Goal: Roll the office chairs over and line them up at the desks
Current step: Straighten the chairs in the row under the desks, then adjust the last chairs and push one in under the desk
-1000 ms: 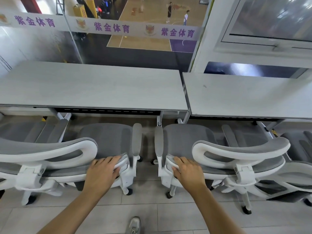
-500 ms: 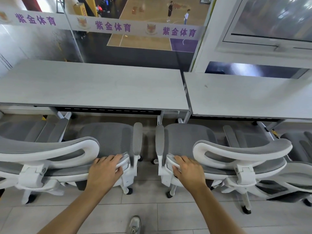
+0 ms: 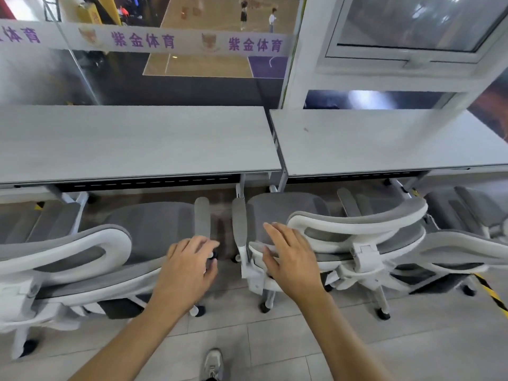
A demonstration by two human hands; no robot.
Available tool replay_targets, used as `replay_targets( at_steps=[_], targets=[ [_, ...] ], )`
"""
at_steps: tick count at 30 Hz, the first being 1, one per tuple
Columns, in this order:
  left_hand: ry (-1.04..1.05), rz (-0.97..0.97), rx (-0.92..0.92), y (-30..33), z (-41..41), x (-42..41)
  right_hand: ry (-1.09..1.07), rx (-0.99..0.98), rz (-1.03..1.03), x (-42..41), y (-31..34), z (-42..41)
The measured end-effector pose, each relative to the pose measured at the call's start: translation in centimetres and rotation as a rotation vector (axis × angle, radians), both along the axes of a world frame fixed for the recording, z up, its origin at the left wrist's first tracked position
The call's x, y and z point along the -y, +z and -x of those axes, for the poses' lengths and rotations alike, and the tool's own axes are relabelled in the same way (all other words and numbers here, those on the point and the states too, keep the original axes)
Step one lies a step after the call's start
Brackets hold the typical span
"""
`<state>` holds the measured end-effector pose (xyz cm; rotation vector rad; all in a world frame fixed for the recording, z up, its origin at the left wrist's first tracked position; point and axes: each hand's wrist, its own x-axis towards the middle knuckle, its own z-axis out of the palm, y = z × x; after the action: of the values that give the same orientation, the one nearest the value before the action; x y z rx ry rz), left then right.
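Note:
Two grey mesh office chairs with white frames stand side by side, seats facing the desks. The left chair (image 3: 154,229) sits before the left desk (image 3: 132,144), the right chair (image 3: 286,213) before the right desk (image 3: 384,141). Their inner armrests almost touch. My left hand (image 3: 189,268) hovers at the left chair's rear right corner, fingers loosely curved and holding nothing. Over the left edge of the right chair's backrest (image 3: 357,224) is my right hand (image 3: 291,257), fingers spread; I cannot tell whether it touches.
Another grey chair stands at the far left (image 3: 33,224) and one at the far right (image 3: 467,210). A glass wall and a white window frame (image 3: 406,61) rise behind the desks. Yellow-black tape (image 3: 492,295) marks the tiled floor at the right. My shoe (image 3: 213,364) is at the bottom.
Both hands have let go of the backrest edges they were gripping and have lifted with fingers opening. The view has moved closer to the chairs and desks.

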<state>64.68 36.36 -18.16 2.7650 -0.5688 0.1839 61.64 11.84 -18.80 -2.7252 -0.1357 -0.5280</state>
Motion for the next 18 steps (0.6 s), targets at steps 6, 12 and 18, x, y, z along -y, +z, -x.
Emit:
replay_targets(
  at_steps=[6,12,18],
  targets=[
    [-0.131,0.07,0.112,4.9,4.0,8.8,-0.064,0.118,-0.081,5.9,4.5,5.3],
    [-0.193,0.106,0.153,6.6,10.5,19.5,-0.164,0.139,-0.116,16.3,6.2,13.8],
    [-0.271,0.156,0.118,5.8,16.9,31.0,-0.261,0.116,-0.116,27.7,5.8,22.0]
  ],
)
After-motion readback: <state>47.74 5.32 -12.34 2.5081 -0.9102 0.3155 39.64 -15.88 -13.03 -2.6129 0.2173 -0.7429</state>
